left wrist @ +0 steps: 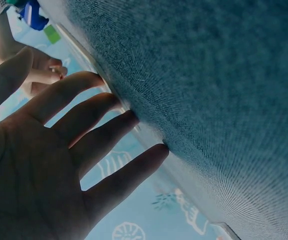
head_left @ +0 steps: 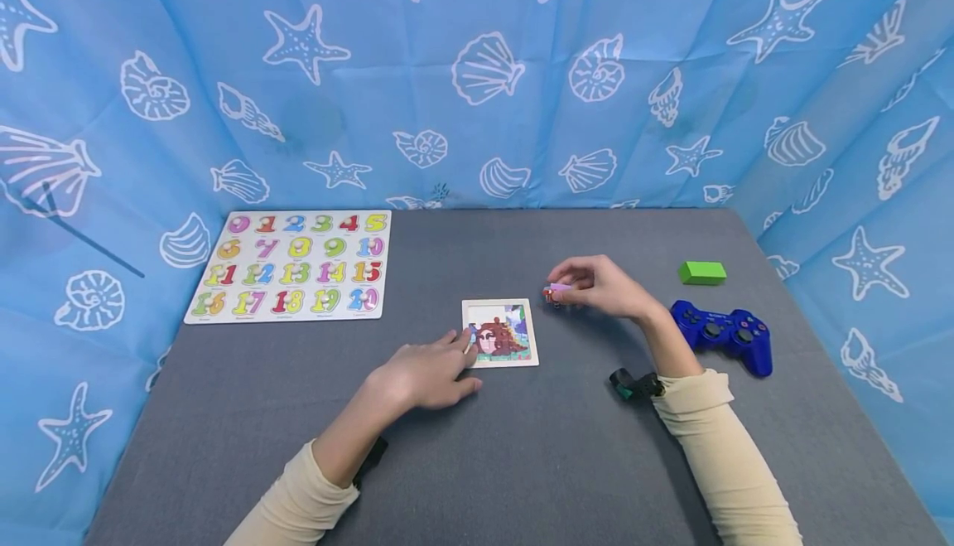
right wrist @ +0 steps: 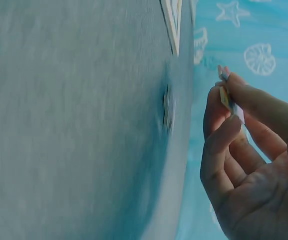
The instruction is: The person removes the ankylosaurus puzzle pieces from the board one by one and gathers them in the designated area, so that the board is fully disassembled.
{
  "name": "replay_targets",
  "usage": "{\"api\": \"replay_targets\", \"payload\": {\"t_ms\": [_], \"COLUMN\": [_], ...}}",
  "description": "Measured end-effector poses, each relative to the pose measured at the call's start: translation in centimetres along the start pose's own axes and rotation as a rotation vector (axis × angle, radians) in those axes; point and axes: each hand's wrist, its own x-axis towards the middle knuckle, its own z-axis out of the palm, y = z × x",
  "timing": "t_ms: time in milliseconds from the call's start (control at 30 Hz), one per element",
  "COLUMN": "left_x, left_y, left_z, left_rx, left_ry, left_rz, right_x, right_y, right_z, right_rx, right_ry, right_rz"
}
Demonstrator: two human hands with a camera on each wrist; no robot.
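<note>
A small picture puzzle in a pale wooden frame [head_left: 533,355] lies mid-table, showing a brown-haired figure, with a bare white patch toward its upper left. The fingertips of my left hand [head_left: 428,374] touch its left edge, the fingers spread and nearly straight; the left wrist view shows the palm of this hand [left wrist: 44,160]. To the right of the frame, my right hand [head_left: 604,285] pinches small flat puzzle pieces [right wrist: 226,98] between thumb and fingers, just above the table. Below that hand, a few more pieces [right wrist: 168,109] appear edge-on on the tabletop; their pictures cannot be made out.
A number puzzle board [head_left: 286,264] with colourful numerals lies at the back left. On the right are a green block [head_left: 702,273] and a blue game controller [head_left: 723,335], close to my right forearm. A blue curtain [head_left: 417,74] with shells and starfish surrounds the grey table [head_left: 522,463].
</note>
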Motion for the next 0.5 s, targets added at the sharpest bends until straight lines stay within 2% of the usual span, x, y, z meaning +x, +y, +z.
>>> {"api": "replay_targets", "payload": {"t_ms": [167,500], "left_x": [0.1,0.1], "left_y": [0.0,0.1], "left_z": [0.0,0.1], "left_rx": [0.001,-0.003], "left_ry": [0.002,0.007], "left_rz": [-0.002,-0.002], "right_x": [-0.4,-0.6], "right_y": [1.0,2.5], "right_z": [-1.1,-2.0], "right_rx": [-0.048,-0.121], "right_ry": [0.034,0.002], "right_rz": [0.021,0.055]}}
